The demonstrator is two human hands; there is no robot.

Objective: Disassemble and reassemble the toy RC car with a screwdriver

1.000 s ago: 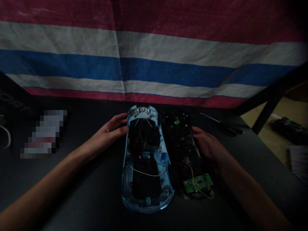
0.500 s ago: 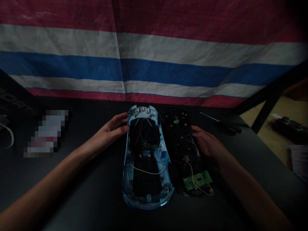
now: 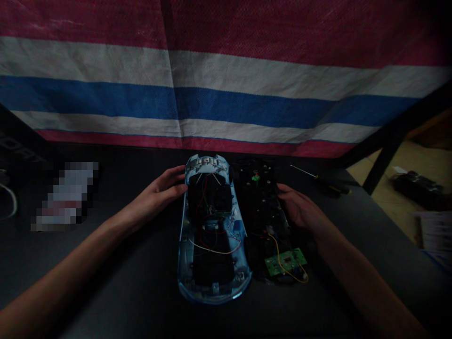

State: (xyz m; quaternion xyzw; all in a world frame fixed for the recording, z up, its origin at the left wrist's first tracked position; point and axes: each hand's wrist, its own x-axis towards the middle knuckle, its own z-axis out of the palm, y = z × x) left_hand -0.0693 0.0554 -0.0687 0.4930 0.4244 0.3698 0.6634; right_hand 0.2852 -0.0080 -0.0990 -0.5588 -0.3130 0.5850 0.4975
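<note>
A toy car's body shell, clear blue and white, lies upturned on the dark table with thin wires and black parts inside it. Right beside it is the black chassis, with a green circuit board and a yellow wire at its near end. My left hand rests against the shell's left side, fingers stretched out and thumb apart. Against the chassis's right edge lies my right hand, its fingers extended and partly hidden in shadow. Neither hand appears to close around anything.
A screwdriver with a dark handle lies beyond my right hand. To the left is a blurred-out pale object, with a white cable farther out. A striped sheet hangs behind the table. Dark items sit beyond the table's right edge.
The view has shifted slightly, so most things on the table appear a little farther left. Both hands keep their places beside the shell and the chassis.
</note>
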